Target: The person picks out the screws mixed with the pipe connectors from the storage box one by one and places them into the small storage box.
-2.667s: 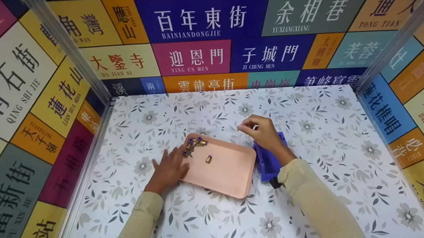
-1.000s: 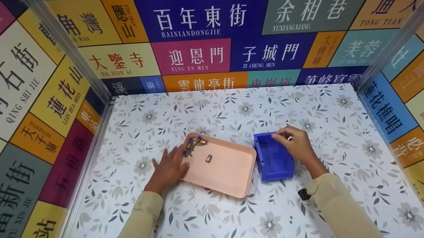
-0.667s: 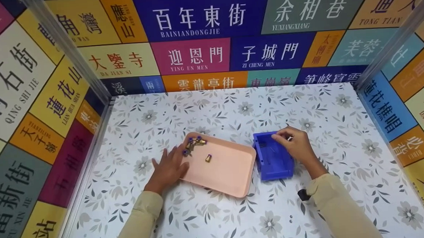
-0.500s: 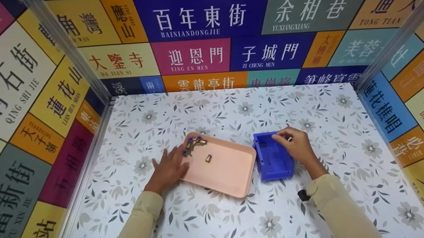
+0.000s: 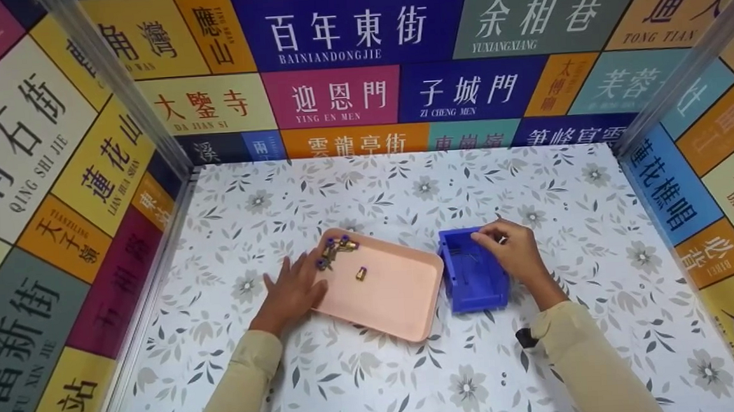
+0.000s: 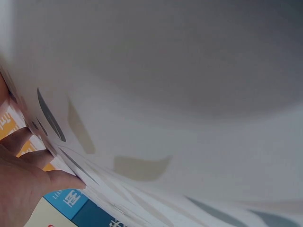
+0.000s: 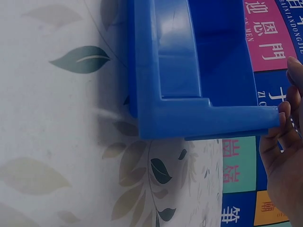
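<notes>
The peach tray [image 5: 391,293] and blue parts bin [image 5: 479,303] stand too close together for a hand to pass between. The left hand [image 5: 291,293] blocks the tray's left end, the right hand [image 5: 513,248] the bin's right side. Brass fittings [image 5: 348,246] crowd the tray's far-left corner. Open tabletop [image 5: 366,193] runs behind both to the printed wall [image 5: 363,47], and in front between the sleeves [image 5: 240,379].
</notes>
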`<state>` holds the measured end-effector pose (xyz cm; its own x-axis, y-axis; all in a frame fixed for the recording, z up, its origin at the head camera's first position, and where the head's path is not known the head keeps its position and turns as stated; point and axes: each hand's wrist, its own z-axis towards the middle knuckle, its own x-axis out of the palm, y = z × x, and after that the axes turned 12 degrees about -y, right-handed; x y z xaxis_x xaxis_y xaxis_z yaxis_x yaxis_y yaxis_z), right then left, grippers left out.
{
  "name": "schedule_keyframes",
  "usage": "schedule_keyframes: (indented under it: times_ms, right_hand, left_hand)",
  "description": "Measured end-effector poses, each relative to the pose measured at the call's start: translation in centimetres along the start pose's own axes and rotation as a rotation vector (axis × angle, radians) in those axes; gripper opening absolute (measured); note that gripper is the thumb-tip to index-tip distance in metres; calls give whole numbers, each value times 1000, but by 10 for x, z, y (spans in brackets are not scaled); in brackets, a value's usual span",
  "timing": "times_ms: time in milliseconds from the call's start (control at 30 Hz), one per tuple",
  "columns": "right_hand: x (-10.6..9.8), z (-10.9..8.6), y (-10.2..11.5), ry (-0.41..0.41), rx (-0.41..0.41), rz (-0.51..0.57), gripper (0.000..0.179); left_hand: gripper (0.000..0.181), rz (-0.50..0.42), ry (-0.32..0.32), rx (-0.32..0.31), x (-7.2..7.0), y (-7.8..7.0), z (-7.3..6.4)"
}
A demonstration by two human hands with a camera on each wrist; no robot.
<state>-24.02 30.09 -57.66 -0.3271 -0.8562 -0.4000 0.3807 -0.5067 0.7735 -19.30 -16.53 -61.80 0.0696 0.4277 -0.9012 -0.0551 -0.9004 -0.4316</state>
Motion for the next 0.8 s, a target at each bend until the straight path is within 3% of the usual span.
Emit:
schedule_keyframes:
  times_ms: [400,800]
  right_hand:
    - [6,2,4,-4,-61,-26,7]
    - [32,9,27,5,-91,84,5]
  left_hand:
    - [70,30,-1,5,0,-2,0]
    - [70,17,-13,8,1,-1,-1]
